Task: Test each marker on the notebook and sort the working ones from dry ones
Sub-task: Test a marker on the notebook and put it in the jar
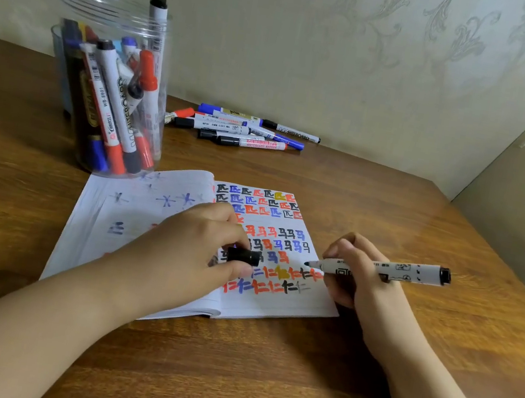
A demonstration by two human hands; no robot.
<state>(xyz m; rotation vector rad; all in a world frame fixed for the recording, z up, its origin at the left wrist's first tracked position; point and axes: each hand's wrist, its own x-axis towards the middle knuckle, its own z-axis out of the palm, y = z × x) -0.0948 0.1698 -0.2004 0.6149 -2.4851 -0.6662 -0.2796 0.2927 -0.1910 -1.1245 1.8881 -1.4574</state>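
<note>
head view: uncapped black-tipped marker (381, 270)

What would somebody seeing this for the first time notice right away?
Probably the open notebook at the centre of the table, its right page packed with rows of colourful test marks. Over it, the right hand holds an uncapped black marker while the left hand pinches its cap. A clear jar crammed with markers stands behind on the left.

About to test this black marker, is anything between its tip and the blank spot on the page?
Nothing visible does. The marker tip points at the notebook page from the right hand; the left hand holding the cap sits left of it.
</note>
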